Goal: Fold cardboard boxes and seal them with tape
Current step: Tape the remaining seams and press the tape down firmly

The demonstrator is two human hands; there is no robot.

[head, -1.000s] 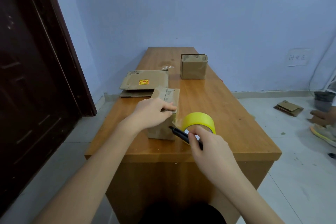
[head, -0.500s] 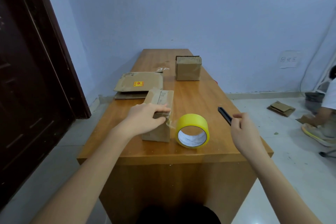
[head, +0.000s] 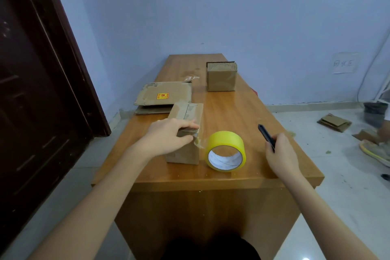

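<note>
A small folded cardboard box (head: 186,154) stands near the front of the wooden table (head: 232,112). My left hand (head: 168,137) grips its near top edge, fingers on top and thumb on the front face. A short strip of clear tape sticks out from the box corner. The yellow tape roll (head: 225,151) stands on its edge just right of the box, touched by neither hand. My right hand (head: 278,152) holds a black cutter (head: 266,136) to the right of the roll, its tip pointing away from me.
Flattened cardboard sheets (head: 164,96) lie stacked at the table's left edge. A second folded box (head: 221,77) stands further back. A dark door (head: 31,69) is on the left. On the floor at right are cardboard pieces (head: 334,122) and another person's shoe (head: 375,152).
My right hand pulled the black cutter away from the tape roll to the right side of the table. The roll now stands free. My left hand stayed on the box.
</note>
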